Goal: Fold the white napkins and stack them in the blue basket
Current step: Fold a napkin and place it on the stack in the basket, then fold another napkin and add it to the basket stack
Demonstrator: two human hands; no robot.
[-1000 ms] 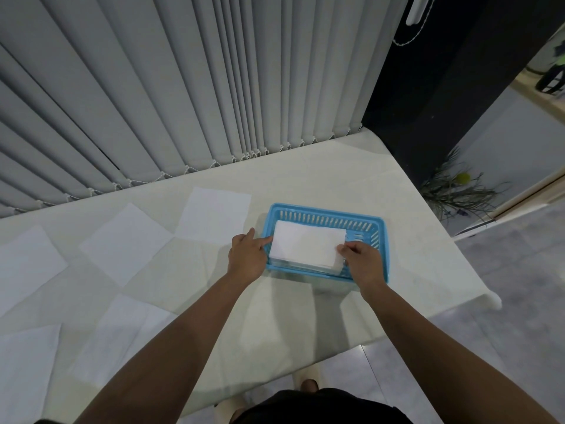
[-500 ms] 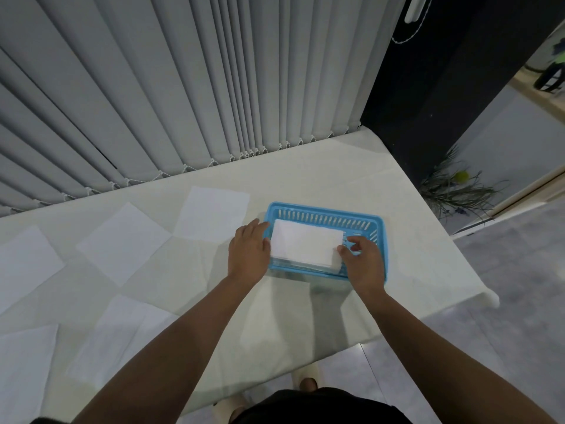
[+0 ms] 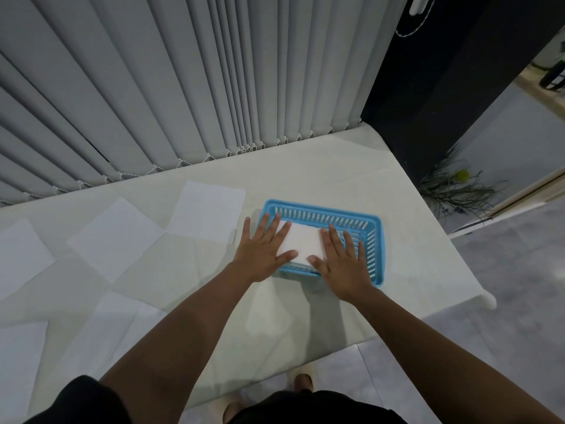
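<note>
A blue slotted basket (image 3: pixel 374 240) stands on the pale table, right of centre. Inside it lies a stack of folded white napkins (image 3: pixel 302 243). My left hand (image 3: pixel 263 249) lies flat with fingers spread on the stack's left part and the basket's left rim. My right hand (image 3: pixel 339 261) lies flat on the stack's right part, fingers apart. Neither hand grips anything. Several unfolded white napkins lie flat to the left, the nearest one (image 3: pixel 208 211) just beside the basket, another (image 3: pixel 114 238) further left.
Grey vertical blinds (image 3: pixel 183 87) hang along the table's far edge. The table's right edge (image 3: pixel 458 255) drops to a tiled floor, with a plant (image 3: pixel 455 188) beyond. More napkins (image 3: pixel 21 255) lie at the far left and near the front edge (image 3: pixel 101 328).
Both hands went from touching the stack's sides with their fingertips to lying flat and spread on top of the napkins in the basket.
</note>
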